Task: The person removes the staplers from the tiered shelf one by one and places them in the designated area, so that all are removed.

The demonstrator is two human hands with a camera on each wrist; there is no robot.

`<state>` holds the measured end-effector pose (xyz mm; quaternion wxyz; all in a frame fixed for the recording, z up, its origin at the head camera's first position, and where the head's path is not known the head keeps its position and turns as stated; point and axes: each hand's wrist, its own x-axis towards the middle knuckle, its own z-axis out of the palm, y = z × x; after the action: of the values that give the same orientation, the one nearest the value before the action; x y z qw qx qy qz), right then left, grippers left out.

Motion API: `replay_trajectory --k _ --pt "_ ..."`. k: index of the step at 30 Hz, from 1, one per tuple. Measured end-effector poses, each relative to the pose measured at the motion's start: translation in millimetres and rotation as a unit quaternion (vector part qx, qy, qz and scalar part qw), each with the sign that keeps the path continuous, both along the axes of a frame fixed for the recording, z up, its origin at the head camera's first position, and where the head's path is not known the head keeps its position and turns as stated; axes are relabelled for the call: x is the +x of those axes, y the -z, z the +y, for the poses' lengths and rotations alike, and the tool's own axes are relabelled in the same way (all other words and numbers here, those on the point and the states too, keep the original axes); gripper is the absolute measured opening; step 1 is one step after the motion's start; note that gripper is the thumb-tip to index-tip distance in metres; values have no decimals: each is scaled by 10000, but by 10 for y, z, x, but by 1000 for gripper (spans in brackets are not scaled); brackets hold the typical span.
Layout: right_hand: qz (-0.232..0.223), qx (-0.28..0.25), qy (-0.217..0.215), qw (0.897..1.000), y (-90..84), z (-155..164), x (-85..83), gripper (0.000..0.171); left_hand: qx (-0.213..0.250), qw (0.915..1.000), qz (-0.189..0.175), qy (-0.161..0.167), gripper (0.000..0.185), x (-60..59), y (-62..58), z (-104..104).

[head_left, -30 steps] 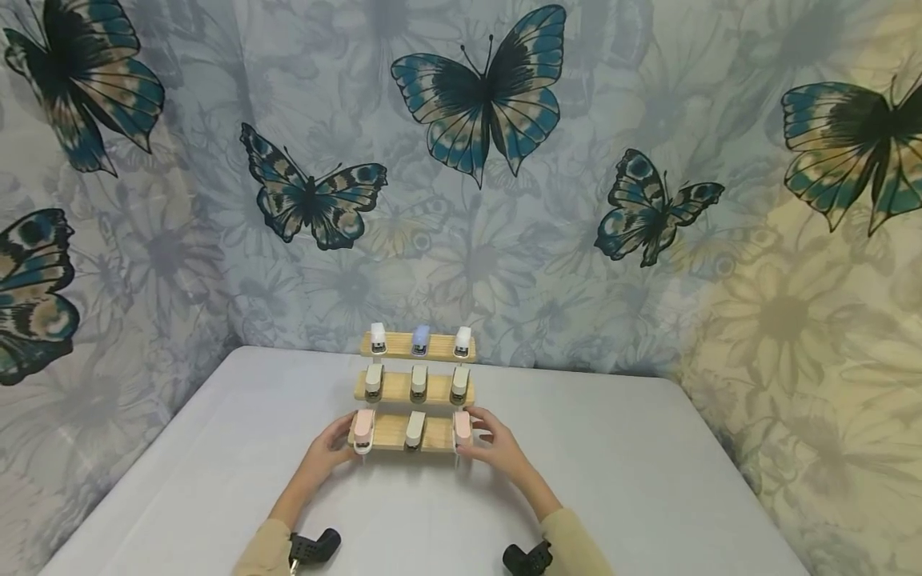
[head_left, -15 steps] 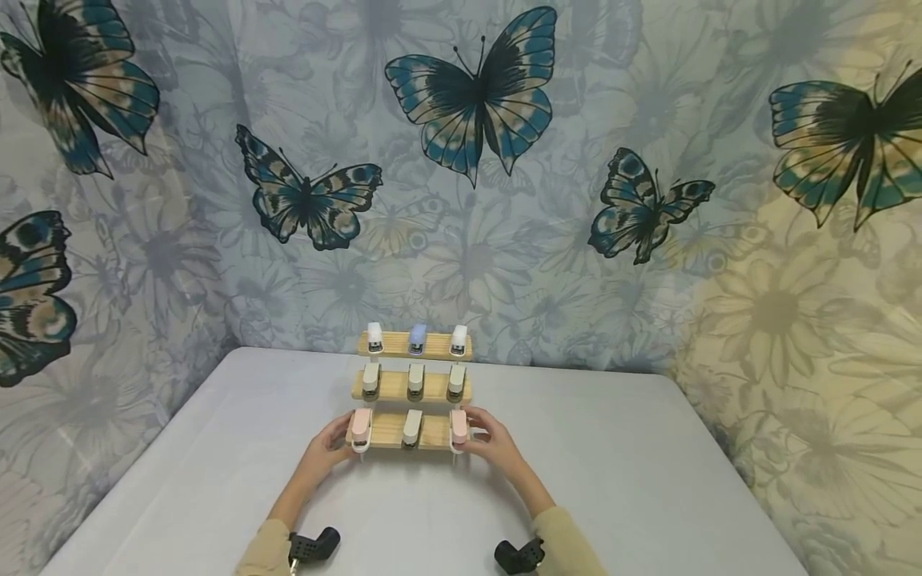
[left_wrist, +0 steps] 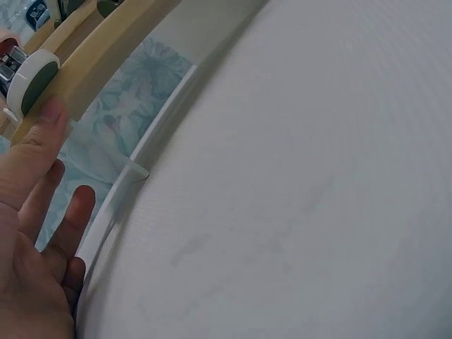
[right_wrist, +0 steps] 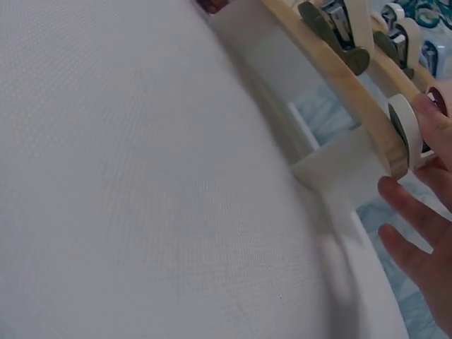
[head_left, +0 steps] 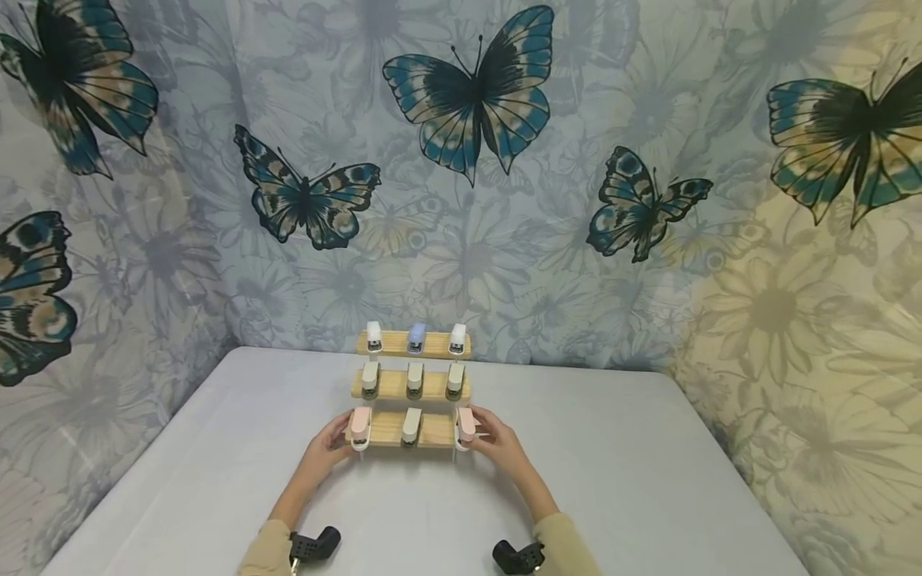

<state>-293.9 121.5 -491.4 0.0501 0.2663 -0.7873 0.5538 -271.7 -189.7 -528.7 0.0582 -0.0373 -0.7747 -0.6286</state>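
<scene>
Pink stapler [head_left: 466,426] at the right end of the wooden rack's [head_left: 389,430] bottom shelf is now tilting outward and sitting slightly further right than half a second ago; the right hand [head_left: 499,445] is pinching it, apparently lifting it free. The other pink stapler [head_left: 359,426], at that shelf's left end, is staying put, with the left hand [head_left: 327,450] resting fingers against the shelf end, steadying the rack on the white table [head_left: 648,480].
</scene>
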Motion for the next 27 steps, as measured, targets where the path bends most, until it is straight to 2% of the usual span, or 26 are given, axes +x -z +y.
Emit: replay_trajectory --k 6,11,14,18,22,27 --pt "21 -206 234 9995 41 100 -39 55 82 9996 161 198 63 -33 -6 -5" --pt "94 -349 325 9988 62 202 -44 54 116 9999 124 11 61 -13 11 -21" --pt "131 -296 371 9988 83 254 -35 54 92 9997 243 43 62 7 15 -26" --pt "-118 -103 552 9984 123 326 -12 55 97 9994 311 91 62 17 16 -21" --pt "-473 5 740 9961 170 411 -6 56 131 9997 166 103 63 17 18 -12" --pt "-553 -112 791 9953 213 490 -8 57 110 9999 69 57 62 19 15 -5"
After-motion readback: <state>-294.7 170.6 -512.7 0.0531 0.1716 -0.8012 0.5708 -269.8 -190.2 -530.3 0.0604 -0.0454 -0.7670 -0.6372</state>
